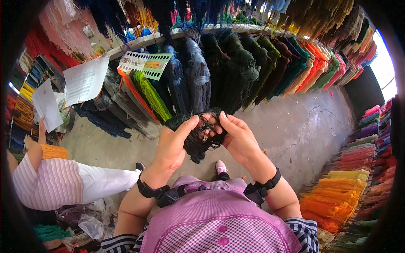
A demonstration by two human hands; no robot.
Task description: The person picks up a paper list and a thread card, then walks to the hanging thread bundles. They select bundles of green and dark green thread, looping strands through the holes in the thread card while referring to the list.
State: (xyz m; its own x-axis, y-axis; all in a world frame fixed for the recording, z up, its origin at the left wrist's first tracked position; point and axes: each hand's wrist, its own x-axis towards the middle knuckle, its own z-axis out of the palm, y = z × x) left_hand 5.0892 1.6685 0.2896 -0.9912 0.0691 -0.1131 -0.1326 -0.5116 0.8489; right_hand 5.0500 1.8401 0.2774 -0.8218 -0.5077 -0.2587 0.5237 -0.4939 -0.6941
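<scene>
A tangled bundle of black yarn hangs between my two hands, in front of my apron. My left hand grips its left side, thumb laid on top. On the right side, my right hand pinches the strands between thumb and fingers. Loose loops spread open in the middle, and fingertips show through them. Just beyond hang a grey-blue skein, a dark green skein and a lime-green skein on a rail.
A curved pale rail carries many coloured skeins. A punched card and a paper sheet rest over it. At left, a person in a striped top holds another sheet. Orange yarn is stacked at right.
</scene>
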